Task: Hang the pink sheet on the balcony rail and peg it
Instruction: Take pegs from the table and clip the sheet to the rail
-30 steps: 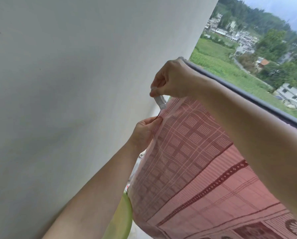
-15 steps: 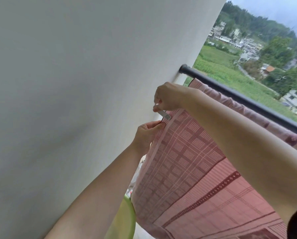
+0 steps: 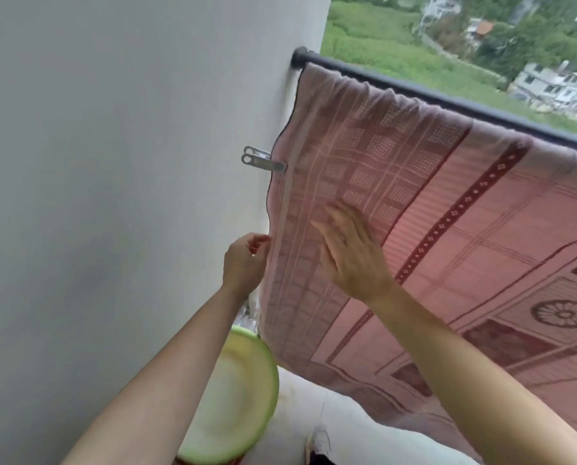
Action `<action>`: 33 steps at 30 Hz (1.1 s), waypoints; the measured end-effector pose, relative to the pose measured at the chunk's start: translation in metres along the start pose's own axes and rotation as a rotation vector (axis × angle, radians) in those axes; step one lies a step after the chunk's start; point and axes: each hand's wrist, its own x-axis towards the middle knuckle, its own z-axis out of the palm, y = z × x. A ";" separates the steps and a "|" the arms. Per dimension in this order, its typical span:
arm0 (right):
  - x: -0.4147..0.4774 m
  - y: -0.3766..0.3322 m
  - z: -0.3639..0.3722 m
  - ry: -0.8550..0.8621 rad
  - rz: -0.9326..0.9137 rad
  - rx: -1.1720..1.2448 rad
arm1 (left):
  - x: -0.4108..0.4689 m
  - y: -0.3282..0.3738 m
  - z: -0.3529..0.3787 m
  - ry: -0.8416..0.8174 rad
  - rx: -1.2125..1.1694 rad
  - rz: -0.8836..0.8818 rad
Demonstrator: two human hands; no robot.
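sheet: the pink patterned cotton sheet (image 3: 414,209) hung over the black metal balcony rail (image 3: 448,99), long axis along it
peg: a grey metal clothes peg (image 3: 263,161) sat on its side hem, below the rail
left hand (image 3: 245,263): nearest that hem, fingers curled round the edge
right hand (image 3: 351,253): open, flat on the cloth

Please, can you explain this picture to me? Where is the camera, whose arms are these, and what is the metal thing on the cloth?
The camera sits on a person's head and looks down at their own bare arms. A pink sheet hangs over a dark balcony rail beside a white wall. The metal thing is a peg clipped on the sheet's edge. The left hand touches that edge lower down; the right hand lies open against the sheet. Neither holds the peg. Below stands a green basin.
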 end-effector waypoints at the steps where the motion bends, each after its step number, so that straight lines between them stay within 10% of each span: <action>1: -0.030 0.005 0.006 -0.071 0.079 0.000 | -0.009 -0.012 0.008 -0.040 0.069 -0.010; 8: -0.186 0.040 -0.016 -0.459 0.602 -0.122 | -0.068 -0.028 0.074 -0.286 0.402 0.185; 33: -0.771 0.217 -0.447 -0.067 1.619 -0.437 | -0.557 0.166 0.612 -0.886 0.600 1.036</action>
